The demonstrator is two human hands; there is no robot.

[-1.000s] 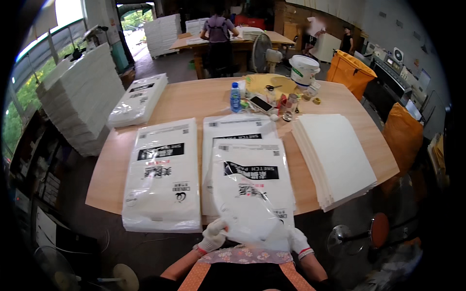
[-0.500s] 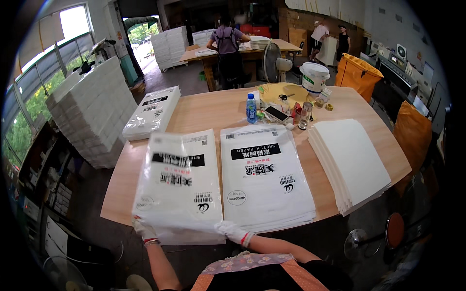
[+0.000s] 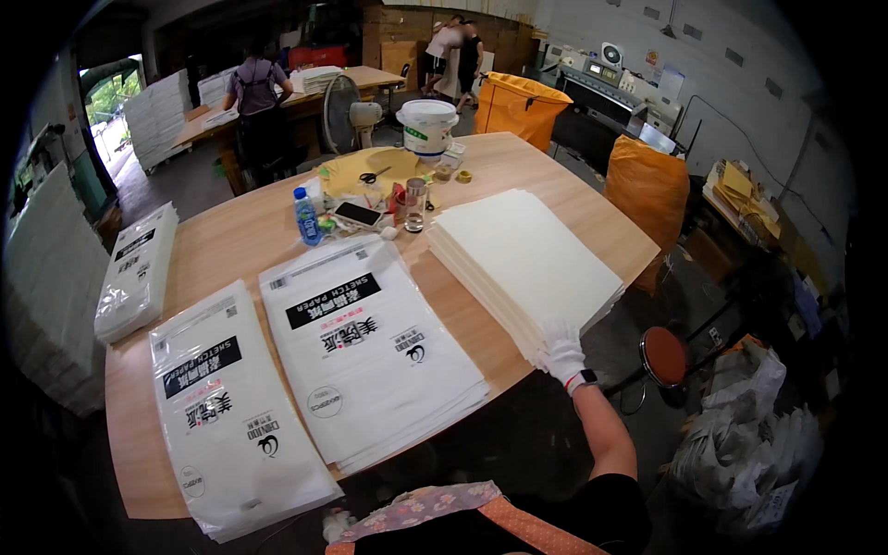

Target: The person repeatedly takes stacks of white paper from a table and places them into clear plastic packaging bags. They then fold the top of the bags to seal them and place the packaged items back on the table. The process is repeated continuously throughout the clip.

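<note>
My right hand [image 3: 561,353], in a white glove, lies at the near corner of a stack of blank white paper [image 3: 527,254]. Its fingers stretch out over the sheets; the thumb is hard to make out. Low by the apron shows a bit of my left hand [image 3: 339,525], also gloved, its fingers mostly hidden. Left of the blank paper is a pile of clear printed plastic sleeves [image 3: 407,370], flat on the table. Further left, a pile of printed paper packs [image 3: 236,462] reaches past the table's near edge.
Another pile of packs [image 3: 139,277] lies at the table's [image 3: 222,222] far left. Toward the back are a blue-labelled bottle [image 3: 306,217], phone [image 3: 358,215], glass [image 3: 415,208], scissors [image 3: 373,175] and white bucket [image 3: 427,129]. A red stool [image 3: 664,356] stands at right. Someone works at another table.
My view has swung right. My right hand has left the left-hand pile of packs and reached the blank paper. My left hand has drawn back from that pile toward my body.
</note>
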